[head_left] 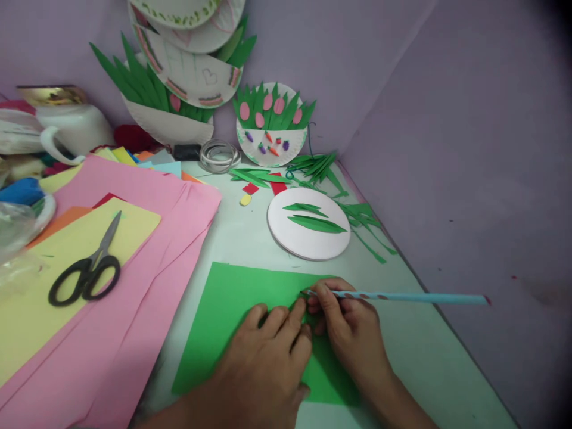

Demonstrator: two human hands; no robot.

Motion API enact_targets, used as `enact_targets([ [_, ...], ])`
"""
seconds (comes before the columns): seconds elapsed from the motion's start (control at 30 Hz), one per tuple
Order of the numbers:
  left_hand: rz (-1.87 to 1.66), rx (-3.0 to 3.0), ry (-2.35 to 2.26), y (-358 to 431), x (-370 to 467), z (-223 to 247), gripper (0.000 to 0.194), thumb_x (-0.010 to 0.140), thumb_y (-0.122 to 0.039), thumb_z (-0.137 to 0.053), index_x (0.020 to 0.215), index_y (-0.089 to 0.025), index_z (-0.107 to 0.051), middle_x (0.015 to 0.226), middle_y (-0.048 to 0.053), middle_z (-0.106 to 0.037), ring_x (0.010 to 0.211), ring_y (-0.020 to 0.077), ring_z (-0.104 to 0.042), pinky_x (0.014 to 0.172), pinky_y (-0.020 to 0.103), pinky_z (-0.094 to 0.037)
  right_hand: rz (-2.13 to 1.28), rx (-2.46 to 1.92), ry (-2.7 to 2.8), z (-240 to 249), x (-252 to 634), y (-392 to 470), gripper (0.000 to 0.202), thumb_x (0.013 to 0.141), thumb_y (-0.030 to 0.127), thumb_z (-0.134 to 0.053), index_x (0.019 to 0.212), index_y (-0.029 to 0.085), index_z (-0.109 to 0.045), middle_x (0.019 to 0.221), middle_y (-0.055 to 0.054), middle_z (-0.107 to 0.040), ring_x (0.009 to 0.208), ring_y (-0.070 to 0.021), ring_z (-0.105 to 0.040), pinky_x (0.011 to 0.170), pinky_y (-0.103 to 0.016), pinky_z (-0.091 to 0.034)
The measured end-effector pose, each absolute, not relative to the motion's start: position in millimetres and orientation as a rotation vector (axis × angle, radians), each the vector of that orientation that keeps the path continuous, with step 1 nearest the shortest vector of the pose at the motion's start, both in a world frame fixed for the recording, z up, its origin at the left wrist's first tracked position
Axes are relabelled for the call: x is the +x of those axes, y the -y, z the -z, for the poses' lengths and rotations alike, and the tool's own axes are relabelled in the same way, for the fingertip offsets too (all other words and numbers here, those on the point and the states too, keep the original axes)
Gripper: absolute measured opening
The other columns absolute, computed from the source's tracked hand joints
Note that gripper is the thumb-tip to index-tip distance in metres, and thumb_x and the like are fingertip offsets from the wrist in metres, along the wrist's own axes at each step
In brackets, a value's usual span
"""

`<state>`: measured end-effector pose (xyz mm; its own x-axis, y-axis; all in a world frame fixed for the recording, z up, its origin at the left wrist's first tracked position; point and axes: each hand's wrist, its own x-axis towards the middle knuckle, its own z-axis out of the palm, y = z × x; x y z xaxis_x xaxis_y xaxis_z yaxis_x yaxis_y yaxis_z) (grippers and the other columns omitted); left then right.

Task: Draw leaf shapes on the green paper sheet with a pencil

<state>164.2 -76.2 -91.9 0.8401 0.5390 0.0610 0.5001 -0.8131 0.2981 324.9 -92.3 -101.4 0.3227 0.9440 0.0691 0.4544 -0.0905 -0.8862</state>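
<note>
A sheet of green paper (210,328) lies on the table under both hands. My left hand (266,351) rests on it palm down, fingers spread and slightly bent, pressing the sheet. My right hand (348,322) grips a light blue pencil (415,297), its long end pointing right. The pencil's tip meets the paper beside my left index fingertip, where a small dark green bit shows; I cannot tell whether it is a cut leaf under the fingers. Just beyond the sheet, green paper leaves (317,224) lie on a white round disc (308,247).
Black-handled scissors (92,271) lie on yellow paper (36,333) over pink sheets (179,238) at left. Green strips (366,220) lie behind the disc. Decorated paper plates (272,140) lean on the wall, near a tape roll (218,156) and a white mug (74,131).
</note>
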Motion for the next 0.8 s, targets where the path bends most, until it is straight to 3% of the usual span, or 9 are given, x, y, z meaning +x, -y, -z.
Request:
enact_targets([
  [0.13, -0.087, 2.706, -0.767, 74.5, 163.5, 86.9, 0.045, 0.077, -0.045, -0.069, 0.113, -0.019, -0.06, 0.138, 0.011, -0.05, 0.108, 0.0279, -0.054, 0.088, 0.044, -0.038, -0.673, -1.676, 1.285, 101.4, 323.6, 90.2, 0.039, 0.091, 0.04, -0.046, 0.064, 0.018, -0.063, 0.07, -0.005, -0.065, 0.056, -0.013, -0.062, 0.046, -0.019, -0.048],
  [0.33, 0.028, 2.688, -0.785, 73.0, 166.5, 84.4, 0.051, 0.079, -0.046, -0.065, 0.121, -0.018, -0.057, 0.147, 0.015, -0.038, 0.115, 0.0324, -0.049, 0.091, 0.05, -0.038, -0.737, -1.665, 1.238, 104.1, 323.6, 90.4, 0.036, 0.092, 0.041, -0.044, 0.07, 0.018, -0.062, 0.071, -0.004, -0.065, 0.06, -0.0148, -0.064, 0.046, -0.021, -0.048],
  [0.8, 0.184, 2.64, -0.737, 66.5, 167.7, 80.6, 0.056, 0.082, -0.048, -0.057, 0.128, -0.016, -0.054, 0.149, 0.02, -0.03, 0.119, 0.038, -0.046, 0.091, 0.056, -0.039, -0.811, -1.639, 1.104, 105.1, 322.1, 93.8, 0.035, 0.091, 0.045, -0.045, 0.073, 0.018, -0.06, 0.069, -0.003, -0.062, 0.058, -0.0141, -0.059, 0.044, -0.02, -0.048],
])
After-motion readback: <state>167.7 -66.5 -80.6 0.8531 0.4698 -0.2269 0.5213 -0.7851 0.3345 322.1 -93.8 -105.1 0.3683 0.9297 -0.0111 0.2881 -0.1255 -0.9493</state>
